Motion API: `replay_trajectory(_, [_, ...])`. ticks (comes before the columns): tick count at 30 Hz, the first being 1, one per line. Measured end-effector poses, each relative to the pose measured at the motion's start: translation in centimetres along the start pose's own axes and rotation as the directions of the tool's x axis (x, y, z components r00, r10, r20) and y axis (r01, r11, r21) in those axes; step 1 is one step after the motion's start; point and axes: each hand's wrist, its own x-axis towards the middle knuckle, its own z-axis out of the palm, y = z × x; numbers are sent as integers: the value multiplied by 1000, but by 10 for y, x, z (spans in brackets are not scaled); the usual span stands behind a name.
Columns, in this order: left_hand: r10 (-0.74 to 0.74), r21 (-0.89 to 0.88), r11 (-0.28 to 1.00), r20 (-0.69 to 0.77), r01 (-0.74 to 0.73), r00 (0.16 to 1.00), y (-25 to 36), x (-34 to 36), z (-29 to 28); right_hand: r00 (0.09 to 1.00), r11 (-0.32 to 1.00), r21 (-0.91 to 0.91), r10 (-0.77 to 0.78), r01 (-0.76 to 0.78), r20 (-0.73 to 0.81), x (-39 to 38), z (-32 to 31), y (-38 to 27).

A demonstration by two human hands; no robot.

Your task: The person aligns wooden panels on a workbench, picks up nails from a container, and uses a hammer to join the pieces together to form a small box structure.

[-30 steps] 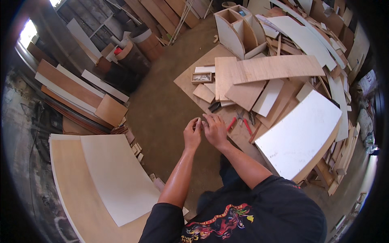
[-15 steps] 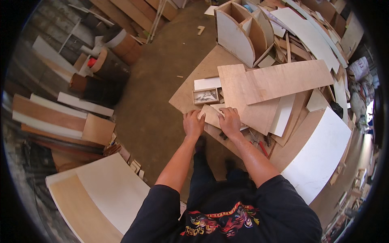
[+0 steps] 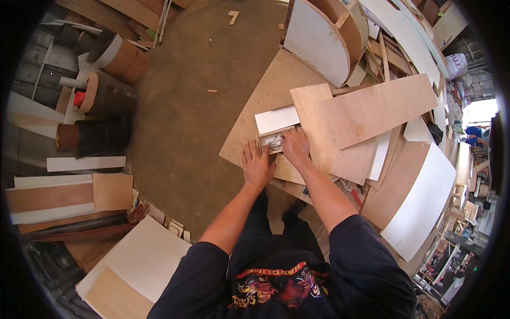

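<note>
A small wooden box [image 3: 261, 142] with thin metal pieces, apparently nails [image 3: 274, 142], lies on a plywood sheet [image 3: 241, 130]. My left hand [image 3: 257, 166] is open at the box's near left corner, fingers extended and slightly spread. At the box's right side, my right hand [image 3: 295, 145] has its fingers bent down among the nails. Its fingertips are drawn together, but what they hold is too small to make out. Below the hands lies a pale wooden piece [image 3: 288, 171], partly covered by them. A white strip [image 3: 277, 120] rests just beyond the box.
Overlapping plywood panels [image 3: 380, 111] lie to the right of my hands. Red-handled pliers [image 3: 356, 198] are near my right forearm. A curved shelf unit [image 3: 319, 40] stands at the far edge. Dark rolls [image 3: 103, 138] and stacked boards [image 3: 50, 198] line the left side.
Both hands have let go of the pale wooden piece they held between them. My right hand has moved away from me into the nail box, and my left hand has come beside it.
</note>
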Motion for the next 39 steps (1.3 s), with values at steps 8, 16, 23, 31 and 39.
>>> replay_trajectory(8, [0,-30,1000,26,1,1000,6,6,-12,999,998,-60,-36,33,-41,-5,-10,-3])
replay_trajectory(16, [415,-130,877,-280,-463,866,57,25,-27,972,880,459,197,-119,-126,-64,-55,2])
replay_trajectory(23, [584,-176,745,-296,-644,756,160,-19,-29,876,772,599,421,-210,-236,-163,-150,35])
replay_trajectory(31, [657,-319,539,-420,-780,626,341,-120,-49,650,777,623,517,-83,-558,-306,-266,101])
replay_trajectory(39, [658,-581,376,-382,-722,649,509,-241,-36,496,899,415,427,-141,-756,-465,-379,175])
